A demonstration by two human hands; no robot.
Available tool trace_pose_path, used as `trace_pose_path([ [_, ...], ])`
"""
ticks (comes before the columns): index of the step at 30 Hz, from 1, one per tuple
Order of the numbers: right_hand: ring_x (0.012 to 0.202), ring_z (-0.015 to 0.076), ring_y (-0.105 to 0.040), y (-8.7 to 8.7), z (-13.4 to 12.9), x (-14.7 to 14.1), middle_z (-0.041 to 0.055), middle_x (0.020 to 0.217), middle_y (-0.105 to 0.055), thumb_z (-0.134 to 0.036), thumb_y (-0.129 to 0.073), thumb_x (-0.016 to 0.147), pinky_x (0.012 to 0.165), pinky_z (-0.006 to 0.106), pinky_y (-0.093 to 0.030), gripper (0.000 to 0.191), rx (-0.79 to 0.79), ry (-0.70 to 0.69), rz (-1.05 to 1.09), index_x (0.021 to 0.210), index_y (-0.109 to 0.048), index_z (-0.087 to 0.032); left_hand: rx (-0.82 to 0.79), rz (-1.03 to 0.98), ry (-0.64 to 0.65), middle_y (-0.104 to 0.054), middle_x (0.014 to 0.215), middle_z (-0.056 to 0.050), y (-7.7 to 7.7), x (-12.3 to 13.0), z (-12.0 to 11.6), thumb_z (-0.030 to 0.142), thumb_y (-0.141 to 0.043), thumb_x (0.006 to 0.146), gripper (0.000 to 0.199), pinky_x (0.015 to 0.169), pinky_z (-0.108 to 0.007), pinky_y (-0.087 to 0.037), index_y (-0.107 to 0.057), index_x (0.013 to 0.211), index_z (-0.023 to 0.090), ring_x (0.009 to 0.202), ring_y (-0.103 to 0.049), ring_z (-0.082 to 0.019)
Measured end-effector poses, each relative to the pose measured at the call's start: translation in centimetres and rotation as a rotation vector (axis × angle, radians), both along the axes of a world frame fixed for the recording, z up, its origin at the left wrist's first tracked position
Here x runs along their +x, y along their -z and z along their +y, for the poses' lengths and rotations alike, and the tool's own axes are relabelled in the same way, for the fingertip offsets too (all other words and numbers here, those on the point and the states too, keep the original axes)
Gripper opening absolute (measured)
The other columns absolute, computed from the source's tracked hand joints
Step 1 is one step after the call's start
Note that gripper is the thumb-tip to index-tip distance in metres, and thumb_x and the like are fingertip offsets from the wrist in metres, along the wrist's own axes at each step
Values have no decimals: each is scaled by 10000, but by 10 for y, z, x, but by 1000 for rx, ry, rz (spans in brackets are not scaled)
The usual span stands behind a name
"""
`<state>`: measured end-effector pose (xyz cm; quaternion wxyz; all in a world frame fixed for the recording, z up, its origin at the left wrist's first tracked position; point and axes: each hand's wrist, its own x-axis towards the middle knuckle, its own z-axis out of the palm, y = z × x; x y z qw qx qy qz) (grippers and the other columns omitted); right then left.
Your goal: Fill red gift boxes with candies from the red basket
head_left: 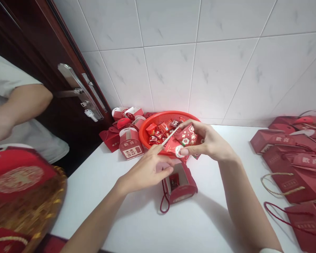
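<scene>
An open red gift box (183, 189) with a dark red cord loop stands on the white table, and a red wrapped item shows inside it. Above it, my right hand (206, 142) grips several red candy packets (188, 135) with floral print between thumb and fingers. My left hand (150, 167) is at the box's upper left, its fingers apart, with fingertips by the box's raised flap. Behind my hands sits a red plastic basket (144, 123) of wrapped candies (160, 130), partly covered by the packets and my right hand.
Small red boxes (130, 144) cluster left of the basket. More red boxes with cord handles (287, 158) line the right side. At the left, a person's arm (28, 102) is near a woven tray (50, 200) and a red box. A tiled wall (171, 77) stands behind.
</scene>
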<state>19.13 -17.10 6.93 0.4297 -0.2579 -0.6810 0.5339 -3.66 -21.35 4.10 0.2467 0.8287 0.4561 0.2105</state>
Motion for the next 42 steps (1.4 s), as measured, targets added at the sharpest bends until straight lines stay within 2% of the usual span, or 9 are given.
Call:
trace_pose_path([
  [6,780,150,-640,13,0,-20,-4,913,-667,-232,-888,648,687,273,-533,441,-12,-262,-71,1020,-654,-201,-132,-77,75,-695,1209,-26,-1,-4,-10,227,-627,850,355,945,-358,-531,-645,1202,269,1100,-643,-259],
  [9,828,154,-634,19,2,-27,-2,939,-664,-259,-868,682,745,284,-525,397,32,-389,-137,1002,-643,-190,-295,-158,136,-719,1114,-25,3,-10,-9,238,-691,806,381,886,-347,-556,-641,1184,234,1012,-674,-250],
  [11,831,157,-624,19,4,-27,-3,932,-661,-261,-838,722,740,282,-513,353,73,-424,-243,997,-628,-189,-363,-168,142,-709,1184,-43,7,-15,-7,239,-740,757,508,914,-367,-552,-622,1251,227,1052,-671,-266],
  [16,732,162,-575,13,0,-14,-24,792,-637,-170,-751,776,621,265,-426,231,161,-311,-684,900,-560,-213,-354,-32,125,-539,1498,-79,14,-24,-7,228,-740,712,758,1095,-432,-457,-535,1441,270,1330,-532,-311],
  [20,652,155,-516,12,-8,-8,-23,722,-586,-31,-635,747,540,265,-350,233,197,-162,-964,857,-538,-212,-378,98,54,-371,1628,-112,13,-24,-9,261,-720,709,891,1201,-462,-333,-417,1546,222,1491,-339,-340],
  [22,659,150,-528,13,-9,-9,-8,765,-614,-12,-592,763,534,262,-351,225,209,-212,-975,881,-569,-202,-384,108,54,-366,1631,-112,13,-22,-10,262,-710,705,889,1200,-455,-336,-421,1544,215,1498,-329,-342],
  [26,769,154,-599,15,-8,-11,23,913,-694,-44,-583,827,590,248,-405,228,193,-384,-868,990,-636,-194,-344,34,80,-487,1544,-92,14,-18,-11,259,-701,700,821,1099,-398,-457,-493,1495,249,1384,-487,-320],
  [33,687,136,-556,16,-8,-15,25,901,-681,-79,-597,848,560,243,-372,254,260,-428,-933,1078,-634,-181,-335,22,93,-598,1401,-69,10,-15,-11,230,-692,684,734,948,-339,-530,-578,1408,273,1267,-574,-311],
  [42,711,151,-558,17,-9,-24,41,898,-667,-96,-561,860,534,246,-350,173,255,-375,-1050,1011,-604,-169,-343,-5,84,-654,1239,-63,11,-13,-12,235,-681,691,549,924,-342,-533,-641,1238,240,1182,-609,-287],
])
